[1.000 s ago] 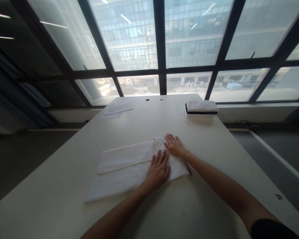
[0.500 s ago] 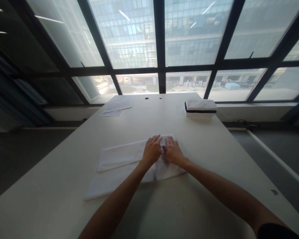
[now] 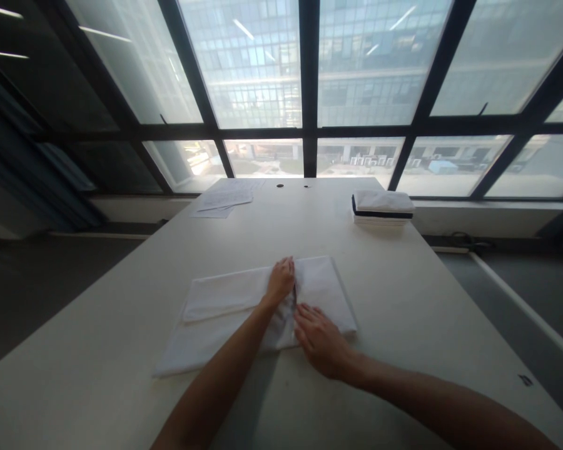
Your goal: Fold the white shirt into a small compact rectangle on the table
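Observation:
A white cloth (image 3: 229, 331), folded in layers, lies flat on the white table (image 3: 403, 325) in front of me. Its right part (image 3: 316, 275) is folded over, with a fold edge running between my hands. Near the far end of that edge rests my left hand (image 3: 281, 280), fingers stretched out together on the cloth. Closer to me, my right hand (image 3: 319, 337) presses its spread fingers on the cloth by the near border. Some creases show beside the left wrist. Exactly how the left fingertips meet the fold is hard to see.
A stack of folded cloths (image 3: 383, 207), mostly white with one dark layer, sits at the far right of the table. Paper sheets (image 3: 225, 199) lie at the far left. Large framed windows (image 3: 356, 69) rise beyond the far edge.
My right hand has slid toward me along the fold, from the cloth's far edge to its near border. My left hand has shifted slightly left, and the right part now looks smoother.

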